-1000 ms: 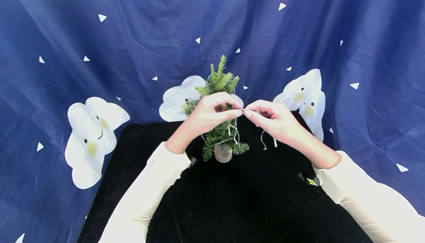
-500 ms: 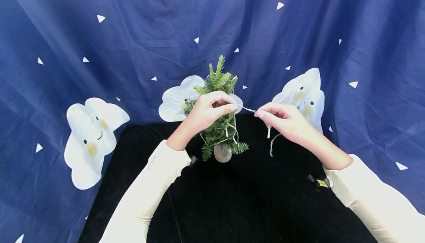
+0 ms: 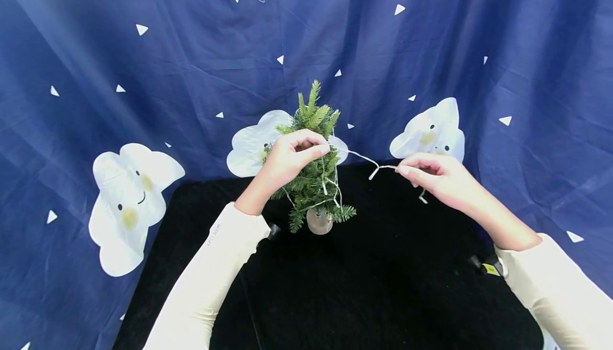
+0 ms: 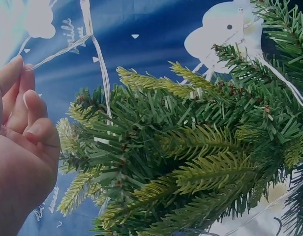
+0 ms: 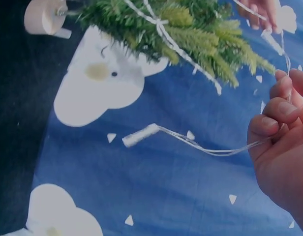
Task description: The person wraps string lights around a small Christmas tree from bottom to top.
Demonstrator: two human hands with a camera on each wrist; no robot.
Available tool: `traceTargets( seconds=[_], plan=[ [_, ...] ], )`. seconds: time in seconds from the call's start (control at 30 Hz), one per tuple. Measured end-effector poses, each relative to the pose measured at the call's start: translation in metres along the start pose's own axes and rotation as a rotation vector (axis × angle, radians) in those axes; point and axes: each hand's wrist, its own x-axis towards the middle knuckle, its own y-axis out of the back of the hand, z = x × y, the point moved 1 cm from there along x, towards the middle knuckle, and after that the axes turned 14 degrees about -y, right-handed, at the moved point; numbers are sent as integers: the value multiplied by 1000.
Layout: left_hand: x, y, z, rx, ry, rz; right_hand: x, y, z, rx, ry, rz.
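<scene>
A small artificial Christmas tree (image 3: 313,180) stands upright on a pale round base (image 3: 320,222), with parts of a white string of lights (image 3: 362,157) draped over its branches. My left hand (image 3: 292,156) is in front of the tree's upper part and pinches the wire between thumb and forefinger. Off to the right, my right hand (image 3: 438,177) pinches the same wire farther along. Between them the wire sags slightly, and one small bulb (image 3: 374,173) hangs from it. In the right wrist view a loose end with a white bulb (image 5: 140,135) dangles from the right hand's curled fingers.
A black cloth (image 3: 306,297) covers the table. Behind it hangs a blue curtain (image 3: 191,47) printed with white clouds (image 3: 134,201) and triangles. The tree's branches lie close to the left hand in the left wrist view.
The hands were together at the wire; my right hand has moved right and slightly down, drawing out a longer stretch. My left hand has shifted a little left.
</scene>
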Motion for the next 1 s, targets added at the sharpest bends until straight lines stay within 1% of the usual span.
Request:
traceTargets(
  seconds=[0.2, 0.3, 0.4, 0.53, 0.67, 0.73, 0.83, 0.93, 1.0],
  plan=[
    [0, 1, -2, -17, 3, 25, -2, 15, 16, -62, -64, 57],
    [0, 3, -3, -28, -8, 35, -2, 23, 24, -77, -115, 82],
    [-1, 4, -2, -27, -11, 43, -3, 29, 30, -85, -147, 96],
    [-2, 4, -2, -5, -3, 42, -3, 35, 35, -88, -148, 86],
    [-4, 2, -2, 33, 10, 8, -1, 41, 35, -99, -174, 101],
    [-5, 1, -2, 48, 21, -20, 0, 44, 34, -104, -209, 132],
    [-5, -2, -2, 62, 39, -53, 2, 49, 30, -110, -230, 179],
    [-6, -3, 0, 91, 41, -75, 4, 53, 26, -101, -215, 223],
    [-7, -3, 0, 114, 26, -83, 5, 55, 23, -93, -190, 252]
  ],
)
